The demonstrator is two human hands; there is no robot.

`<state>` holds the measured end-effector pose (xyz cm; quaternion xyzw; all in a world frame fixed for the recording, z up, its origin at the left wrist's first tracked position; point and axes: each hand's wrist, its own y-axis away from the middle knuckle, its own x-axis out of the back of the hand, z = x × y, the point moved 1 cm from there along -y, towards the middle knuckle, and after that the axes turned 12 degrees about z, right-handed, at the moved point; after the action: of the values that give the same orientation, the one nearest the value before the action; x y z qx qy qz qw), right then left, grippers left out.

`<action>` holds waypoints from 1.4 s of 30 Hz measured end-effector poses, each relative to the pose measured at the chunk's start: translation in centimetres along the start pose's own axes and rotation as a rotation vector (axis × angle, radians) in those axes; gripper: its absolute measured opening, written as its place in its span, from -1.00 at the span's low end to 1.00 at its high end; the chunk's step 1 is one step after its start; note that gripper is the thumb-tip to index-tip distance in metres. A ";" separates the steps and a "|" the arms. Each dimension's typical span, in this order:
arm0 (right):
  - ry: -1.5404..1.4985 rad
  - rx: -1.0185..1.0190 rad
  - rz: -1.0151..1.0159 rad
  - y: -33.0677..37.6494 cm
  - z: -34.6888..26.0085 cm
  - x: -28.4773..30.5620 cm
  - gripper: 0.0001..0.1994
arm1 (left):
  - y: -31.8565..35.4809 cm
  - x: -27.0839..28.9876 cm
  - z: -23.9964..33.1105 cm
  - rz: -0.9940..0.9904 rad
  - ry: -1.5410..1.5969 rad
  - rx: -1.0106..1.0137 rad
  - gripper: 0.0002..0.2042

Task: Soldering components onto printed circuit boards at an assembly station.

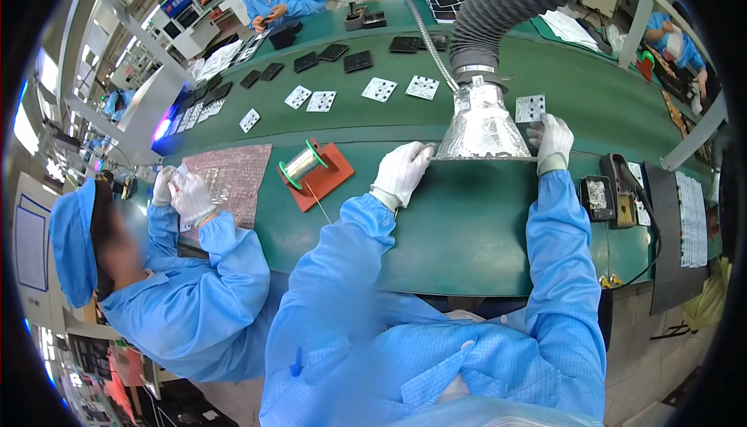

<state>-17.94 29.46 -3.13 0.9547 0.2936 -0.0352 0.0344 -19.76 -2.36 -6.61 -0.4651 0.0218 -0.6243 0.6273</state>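
My left hand (403, 172), in a white glove, has its fingers bent together beside the lower left rim of a foil-wrapped fume hood (484, 125). On the other side of the hood is my right hand (553, 142), also gloved, its fingers curled down just below a white circuit board (531, 108). A thin dark straight edge runs between the two hands under the hood. What either hand's fingers grip, if anything, is too hidden to make out. A solder wire spool (302, 165) on a red stand (333, 175) is left of my left hand.
A co-worker's gloved hands (187, 193) work at the left, beside bubble wrap (229, 182). Several white boards (379, 89) and black trays (358, 61) lie on the green conveyor (311, 127). A soldering iron holder (622, 193) stands at right. A grey hose (513, 10) hangs overhead.
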 end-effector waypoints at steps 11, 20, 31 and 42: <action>0.170 0.214 0.007 -1.3 1.8 -1.3 -0.62 | 0.2 -0.1 -0.2 0.034 0.011 -0.108 -0.80; 0.350 0.376 -0.087 -1.5 2.3 -1.7 -0.63 | 0.2 0.0 -0.2 -0.111 -0.122 -0.116 -0.82; 0.232 0.207 -0.100 -1.7 2.0 -1.8 -0.62 | 0.3 0.0 0.1 -0.101 -0.144 -0.161 -0.83; 0.240 0.239 -0.150 -2.6 2.2 -2.2 -0.46 | 0.1 0.1 0.5 -0.138 -0.114 -0.083 -0.84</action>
<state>-21.37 30.19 -5.25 0.9247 0.3598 0.0417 -0.1170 -19.39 -2.16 -6.34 -0.5258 -0.0199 -0.6371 0.5632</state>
